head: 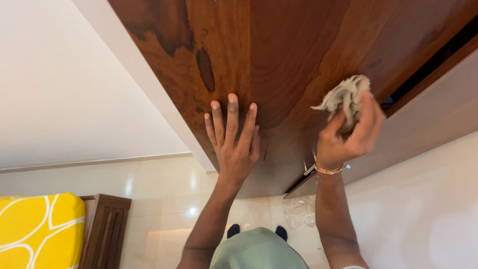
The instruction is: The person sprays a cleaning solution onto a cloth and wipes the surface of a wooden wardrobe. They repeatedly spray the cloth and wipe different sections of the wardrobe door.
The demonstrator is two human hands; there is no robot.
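Crumpled clear plastic bag (300, 211) lying on the pale tiled floor (164, 189), showing just below the lower edge of the wooden door (279, 60), beside the white wall (423, 209), no labels, signs or screens showing

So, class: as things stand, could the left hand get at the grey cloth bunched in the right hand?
Probably yes. The left hand lies flat and open on the wooden door, holding nothing, and only bare wood lies between it and the grey cloth gripped in the right hand.
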